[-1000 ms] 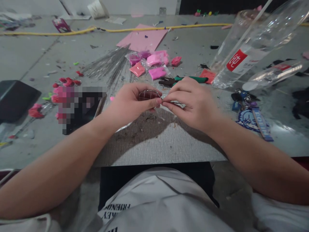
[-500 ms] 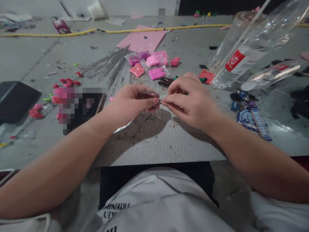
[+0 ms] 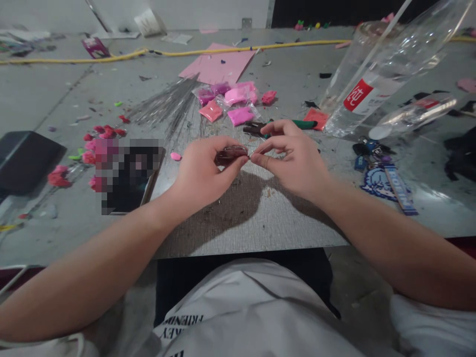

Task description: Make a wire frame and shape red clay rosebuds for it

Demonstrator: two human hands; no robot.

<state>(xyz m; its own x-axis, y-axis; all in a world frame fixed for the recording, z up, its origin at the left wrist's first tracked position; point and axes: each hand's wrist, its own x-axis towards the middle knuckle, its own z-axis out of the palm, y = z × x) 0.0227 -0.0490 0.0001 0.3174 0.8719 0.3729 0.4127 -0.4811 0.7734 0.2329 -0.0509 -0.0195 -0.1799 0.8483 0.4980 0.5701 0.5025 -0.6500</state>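
Note:
My left hand [image 3: 203, 171] is closed around a small dark red piece framed in thin wire [image 3: 230, 152], held just above the grey mat [image 3: 245, 223]. My right hand [image 3: 292, 158] pinches the wire end at the right tip of that piece, thumb and forefinger pressed together. The two hands touch at the fingertips over the middle of the table. Behind my right hand lie green-handled pliers [image 3: 293, 124].
Pink and purple bags of small pieces [image 3: 232, 99] and a bundle of thin wires [image 3: 167, 101] lie beyond the hands. Red flower pieces [image 3: 104, 133] lie left. Clear plastic bottles [image 3: 375, 79] and a key bunch [image 3: 379, 166] sit right. A yellow cable [image 3: 186, 47] crosses the back.
Both hands have stayed together over the mat. The wire-framed piece has turned flatter in my left fingers, and my right fingers have shifted their pinch slightly.

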